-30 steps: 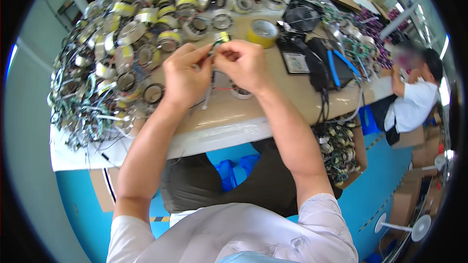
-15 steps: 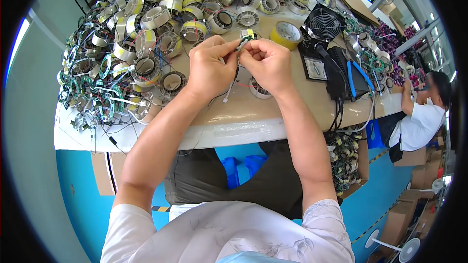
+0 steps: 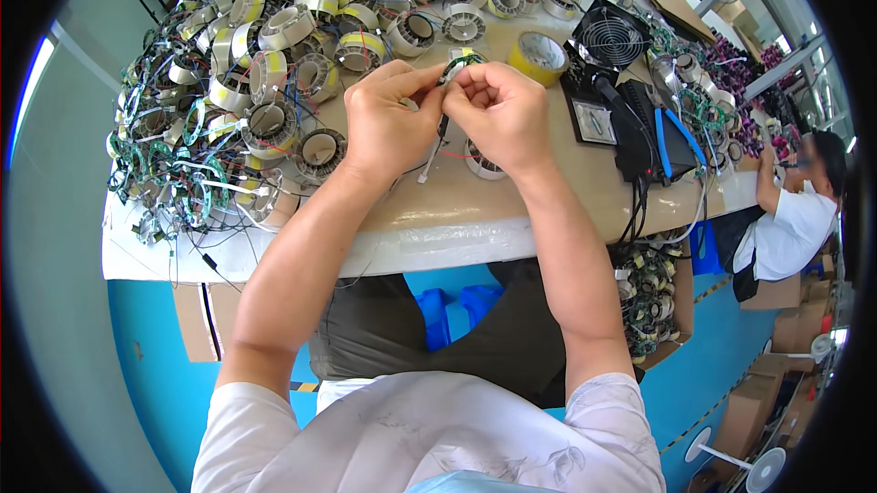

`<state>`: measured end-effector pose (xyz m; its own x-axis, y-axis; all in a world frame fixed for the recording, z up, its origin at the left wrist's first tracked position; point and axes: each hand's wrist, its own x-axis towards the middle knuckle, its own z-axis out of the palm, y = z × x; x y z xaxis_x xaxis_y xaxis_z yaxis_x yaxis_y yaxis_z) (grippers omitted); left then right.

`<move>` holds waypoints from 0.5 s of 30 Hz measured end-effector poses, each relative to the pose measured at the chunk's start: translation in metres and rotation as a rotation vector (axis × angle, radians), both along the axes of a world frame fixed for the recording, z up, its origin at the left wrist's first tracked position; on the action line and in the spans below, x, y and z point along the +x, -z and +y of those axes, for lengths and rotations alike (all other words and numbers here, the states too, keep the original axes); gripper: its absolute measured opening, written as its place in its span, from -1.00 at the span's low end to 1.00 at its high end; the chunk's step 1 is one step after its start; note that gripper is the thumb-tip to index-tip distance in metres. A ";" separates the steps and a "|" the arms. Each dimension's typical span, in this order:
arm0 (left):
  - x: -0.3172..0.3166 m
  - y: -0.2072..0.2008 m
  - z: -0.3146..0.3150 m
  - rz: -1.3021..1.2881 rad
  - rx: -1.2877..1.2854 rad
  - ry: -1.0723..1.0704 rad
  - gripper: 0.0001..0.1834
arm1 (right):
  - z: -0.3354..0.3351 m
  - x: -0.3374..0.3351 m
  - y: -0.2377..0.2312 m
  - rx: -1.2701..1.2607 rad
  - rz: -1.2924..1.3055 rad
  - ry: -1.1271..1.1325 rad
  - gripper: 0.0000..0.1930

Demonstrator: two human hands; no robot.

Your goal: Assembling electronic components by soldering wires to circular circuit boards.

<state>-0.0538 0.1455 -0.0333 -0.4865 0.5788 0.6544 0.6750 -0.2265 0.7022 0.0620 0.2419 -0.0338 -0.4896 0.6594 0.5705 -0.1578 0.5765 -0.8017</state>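
My left hand and my right hand meet over the table, fingertips pinched together. Between them is a green ring-shaped circuit board, its curved edge showing beyond the fingers. The exact spot of the pinch is hidden by the fingers. From under the hands hangs a thin cable, with a white connector at its end. Partly covered by my right hand, a ring-shaped motor stator with a red wire lies on the table.
Stators with yellow tape and wired green boards form a large heap at the left. Right of my hands are a tape roll, a black fan and blue-handled pliers. A co-worker sits far right.
More of the green board's curved edge now shows beyond my fingertips. My left hand has shifted slightly left. Both hands keep their pinch.
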 end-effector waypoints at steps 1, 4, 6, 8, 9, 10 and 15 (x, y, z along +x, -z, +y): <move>0.000 0.000 -0.001 0.017 -0.021 -0.003 -0.73 | -0.001 0.000 0.000 0.019 0.004 -0.004 -0.90; -0.001 -0.001 0.000 0.022 0.032 0.001 -0.75 | -0.002 0.000 -0.002 0.048 0.006 -0.005 -0.91; -0.001 -0.002 -0.001 0.023 0.032 0.014 -0.75 | -0.002 0.001 -0.002 0.058 0.001 -0.001 -0.92; -0.001 -0.002 -0.001 0.024 0.034 0.025 -0.75 | -0.001 0.000 -0.003 0.075 0.013 -0.003 -0.92; -0.002 -0.002 -0.001 0.020 0.039 0.034 -0.76 | -0.001 0.000 -0.003 0.074 0.013 -0.005 -0.92; -0.002 -0.002 -0.001 0.017 0.045 0.044 -0.76 | 0.000 0.000 -0.002 0.061 0.012 -0.014 -0.91; -0.002 -0.002 0.000 -0.019 0.020 0.040 -0.75 | 0.002 0.003 -0.003 0.040 -0.012 -0.034 -0.90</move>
<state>-0.0563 0.1453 -0.0315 -0.4760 0.5845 0.6571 0.6518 -0.2671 0.7098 0.0648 0.2435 -0.0309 -0.5181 0.6190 0.5902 -0.1688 0.6024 -0.7801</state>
